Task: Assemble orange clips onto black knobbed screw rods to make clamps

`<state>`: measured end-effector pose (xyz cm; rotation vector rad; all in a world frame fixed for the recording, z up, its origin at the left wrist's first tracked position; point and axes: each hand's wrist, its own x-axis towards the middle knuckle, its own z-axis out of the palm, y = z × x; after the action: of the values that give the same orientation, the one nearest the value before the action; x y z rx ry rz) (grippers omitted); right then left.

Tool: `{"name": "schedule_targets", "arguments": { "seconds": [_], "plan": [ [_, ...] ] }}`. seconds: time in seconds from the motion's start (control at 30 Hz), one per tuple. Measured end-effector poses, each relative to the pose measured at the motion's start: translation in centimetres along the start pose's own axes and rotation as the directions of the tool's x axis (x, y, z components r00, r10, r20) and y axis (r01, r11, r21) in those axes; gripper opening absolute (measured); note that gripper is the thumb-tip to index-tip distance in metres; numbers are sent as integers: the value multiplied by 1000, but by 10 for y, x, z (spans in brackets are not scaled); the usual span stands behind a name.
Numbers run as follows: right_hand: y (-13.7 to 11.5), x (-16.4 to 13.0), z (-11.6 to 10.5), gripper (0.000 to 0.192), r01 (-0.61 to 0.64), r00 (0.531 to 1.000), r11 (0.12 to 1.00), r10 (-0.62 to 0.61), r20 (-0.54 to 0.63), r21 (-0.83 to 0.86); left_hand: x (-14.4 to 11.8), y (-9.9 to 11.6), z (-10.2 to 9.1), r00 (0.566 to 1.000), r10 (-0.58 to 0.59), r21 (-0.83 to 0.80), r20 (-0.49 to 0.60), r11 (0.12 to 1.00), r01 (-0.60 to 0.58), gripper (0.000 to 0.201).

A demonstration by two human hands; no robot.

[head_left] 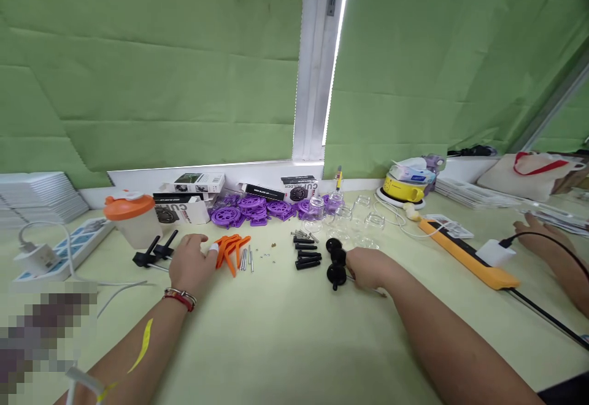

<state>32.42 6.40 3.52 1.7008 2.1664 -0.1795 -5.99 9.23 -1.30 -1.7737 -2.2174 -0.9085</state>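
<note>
Black knobs (338, 256): on the surface (294, 331), just left of my right hand (368, 268) | room: between my forearms (432, 313); purple parts (252, 204) near far edge | pose: both reaching forward, left hand (191, 264) at orange clips (226, 245) | grip: can't tell, either hand

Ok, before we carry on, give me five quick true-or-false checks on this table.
1. The left hand is beside the orange parts. True.
2. The purple parts lie nearer the person than both hands. False: they lie beyond the hands.
3. The right hand is at the round black parts. True.
4. Bracelets circle the right wrist. False: the bracelets are on the left wrist.
5. Slim black pieces lie between the hands. True.
</note>
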Motion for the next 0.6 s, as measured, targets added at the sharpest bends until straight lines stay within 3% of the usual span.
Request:
{"name": "schedule_targets", "arguments": {
  "seconds": [0.07, 0.17, 0.4, 0.6],
  "plan": [
    [4, 3, 1, 20, -34, 999, 999, 34, -8, 8, 7, -12, 2, 994, 19, 70, -105, 997, -12, 29],
    [8, 7, 3, 23, -73, 997, 997, 74, -25, 18, 12, -24, 2, 982, -88, 113, -167, 988, 108, 35],
    [11, 10, 3, 32, -108, 994, 994, 108, -7, 20, 11, -27, 2, 965, -252, 142, -71, 955, 260, 63],
    [14, 13, 4, 29, -150, 989, 988, 150, -17, 29, 10, -22, 1, 970, -239, 183, -39, 953, 242, 60]
  ]
}}
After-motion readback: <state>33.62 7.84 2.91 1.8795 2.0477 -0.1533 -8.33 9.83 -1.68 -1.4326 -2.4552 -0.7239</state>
